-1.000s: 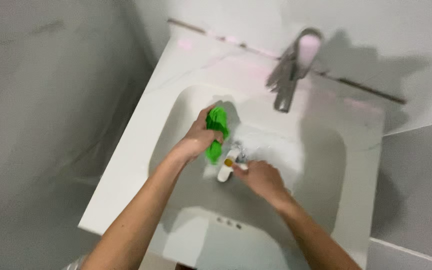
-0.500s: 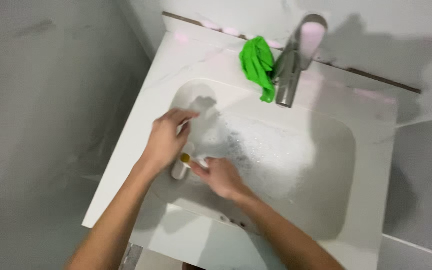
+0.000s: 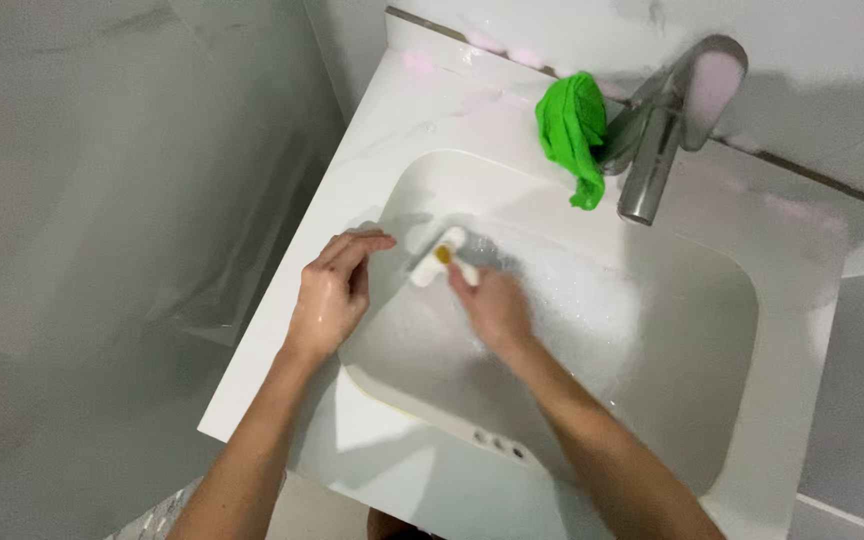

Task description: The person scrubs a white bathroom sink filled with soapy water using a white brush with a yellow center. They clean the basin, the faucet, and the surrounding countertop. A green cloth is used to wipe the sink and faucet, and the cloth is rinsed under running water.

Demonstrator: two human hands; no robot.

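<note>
My right hand (image 3: pixel 492 305) reaches into the white basin (image 3: pixel 592 340) and grips a small white object (image 3: pixel 439 256) with a yellow spot, holding it near the basin's left inner wall. My left hand (image 3: pixel 332 290) rests on the basin's left rim, fingers spread and holding nothing, a few centimetres left of that object. Soapy foam (image 3: pixel 562 290) covers the basin bottom. A crumpled green cloth (image 3: pixel 572 132) lies on the sink's back ledge, hanging slightly over the basin edge beside the metal tap (image 3: pixel 667 130).
The white sink top (image 3: pixel 392 130) ends at a grey wall on the left and a tiled wall behind. Overflow holes (image 3: pixel 497 442) sit in the near basin wall. A plastic-covered grey surface (image 3: pixel 102 250) stands to the left.
The green cloth went from my left hand to the ledge by the tap. My left hand then came off the small white object to the rim, while my right hand lifted it toward the basin's left wall.
</note>
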